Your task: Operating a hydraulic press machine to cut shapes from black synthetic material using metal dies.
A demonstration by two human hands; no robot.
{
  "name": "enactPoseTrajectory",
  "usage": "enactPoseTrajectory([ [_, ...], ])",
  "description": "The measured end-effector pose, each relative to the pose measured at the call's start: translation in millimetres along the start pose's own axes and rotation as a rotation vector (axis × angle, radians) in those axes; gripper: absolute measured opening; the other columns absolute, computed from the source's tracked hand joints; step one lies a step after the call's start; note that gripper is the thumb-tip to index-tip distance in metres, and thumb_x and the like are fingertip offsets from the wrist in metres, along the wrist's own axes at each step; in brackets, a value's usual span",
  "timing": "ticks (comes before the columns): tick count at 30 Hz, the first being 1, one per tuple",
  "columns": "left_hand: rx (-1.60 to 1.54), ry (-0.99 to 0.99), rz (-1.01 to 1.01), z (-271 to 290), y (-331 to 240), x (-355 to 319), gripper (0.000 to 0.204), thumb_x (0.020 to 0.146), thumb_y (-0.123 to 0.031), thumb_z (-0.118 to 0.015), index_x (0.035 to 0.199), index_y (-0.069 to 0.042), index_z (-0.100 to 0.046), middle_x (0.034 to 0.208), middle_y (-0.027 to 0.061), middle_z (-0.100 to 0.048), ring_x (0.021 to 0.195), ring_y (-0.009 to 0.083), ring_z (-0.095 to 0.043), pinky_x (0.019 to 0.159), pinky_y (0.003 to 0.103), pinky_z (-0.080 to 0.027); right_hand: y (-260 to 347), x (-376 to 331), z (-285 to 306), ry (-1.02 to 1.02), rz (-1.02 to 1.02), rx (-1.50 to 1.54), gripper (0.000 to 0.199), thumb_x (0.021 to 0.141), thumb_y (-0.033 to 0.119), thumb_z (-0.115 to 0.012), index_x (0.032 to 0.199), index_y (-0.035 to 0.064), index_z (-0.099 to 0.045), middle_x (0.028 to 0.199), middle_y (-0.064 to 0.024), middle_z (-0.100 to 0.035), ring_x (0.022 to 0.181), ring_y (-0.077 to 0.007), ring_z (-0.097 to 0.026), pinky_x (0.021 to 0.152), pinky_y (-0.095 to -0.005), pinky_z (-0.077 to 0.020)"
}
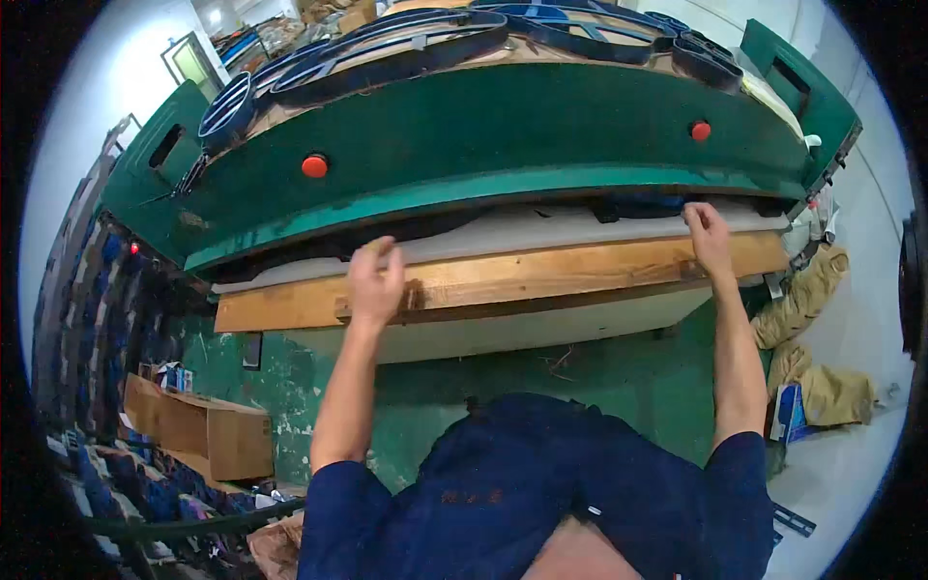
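A green press [512, 121] with two red buttons stands in front of me. Beneath its beam, dark sheet material [425, 227] lies over a white pad [522, 237], which rests on a wooden board [522, 275]. Over the board's front edge, left of the middle, is my left hand [375, 280]; its fingers are loosely bent, the thumb standing apart. At the right, my right hand [709, 235] is beside the end of the dark material, fingers curled together. What lies between its fingertips is too small to make out.
Dark blue strip-shaped cutting dies [387, 58] lie on top of the press. An open cardboard box [208, 425] sits at the lower left. Tan crumpled bundles [812, 300] are on the right. Between the press's green side plates, the beam hangs low over the pad.
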State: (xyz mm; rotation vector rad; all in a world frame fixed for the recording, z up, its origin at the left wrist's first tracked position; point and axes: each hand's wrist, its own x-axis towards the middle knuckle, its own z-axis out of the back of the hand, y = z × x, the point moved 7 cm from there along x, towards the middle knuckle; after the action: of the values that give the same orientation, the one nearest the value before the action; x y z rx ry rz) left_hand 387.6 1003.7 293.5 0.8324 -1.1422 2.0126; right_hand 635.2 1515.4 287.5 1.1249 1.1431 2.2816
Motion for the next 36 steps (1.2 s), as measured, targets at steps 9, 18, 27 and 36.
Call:
enactPoseTrajectory([
  [9, 0.099, 0.092, 0.056, 18, 102, 158, 0.016, 0.098, -0.017, -0.053, 0.091, -0.002, -0.056, 0.074, 0.013, -0.054, 0.064, 0.0245, -0.052, 0.061, 0.035, -0.043, 52, 146, -33, -0.301, -0.103, -0.137, 0.031, 0.095, 0.026, -0.048, 0.087, 0.0, -0.061, 0.071, -0.0079, -0.061, 0.069, -0.0164, -0.06, 0.064, -0.032, -0.0469],
  [18, 0.35, 0.019, -0.113, -9, 100, 154, 0.02, 0.098, -0.021, -0.053, 0.09, -0.003, -0.053, 0.077, 0.0161, -0.057, 0.07, 0.036, -0.056, 0.061, 0.044, -0.044, 30, 158, -34, -0.108, -0.23, -0.258, 0.033, 0.093, 0.024, -0.043, 0.079, -0.0022, -0.056, 0.068, -0.0104, -0.06, 0.063, -0.0181, -0.059, 0.059, -0.035, -0.0466],
  [27, 0.128, 0.133, 0.154, -2, 121, 131, 0.016, 0.096, -0.017, -0.057, 0.089, -0.003, -0.057, 0.076, 0.0135, -0.06, 0.066, 0.0276, -0.057, 0.062, 0.036, -0.046, 29, 128, -46, 0.157, -0.365, -0.191, 0.029, 0.093, 0.026, -0.052, 0.075, 0.003, -0.057, 0.069, -0.0042, -0.06, 0.062, -0.0124, -0.056, 0.057, -0.0291, -0.0458],
  [36, 0.041, 0.507, -0.011, -81, -1, 40, 0.012, 0.09, -0.013, -0.06, 0.09, -0.001, -0.061, 0.084, 0.0173, -0.062, 0.078, 0.0358, -0.059, 0.071, 0.044, -0.047, -32, 0, -34, -0.126, -0.128, -0.542, 0.032, 0.093, 0.026, -0.054, 0.073, 0.0018, -0.054, 0.069, -0.0207, -0.056, 0.066, -0.0391, -0.056, 0.06, -0.0433, -0.0437],
])
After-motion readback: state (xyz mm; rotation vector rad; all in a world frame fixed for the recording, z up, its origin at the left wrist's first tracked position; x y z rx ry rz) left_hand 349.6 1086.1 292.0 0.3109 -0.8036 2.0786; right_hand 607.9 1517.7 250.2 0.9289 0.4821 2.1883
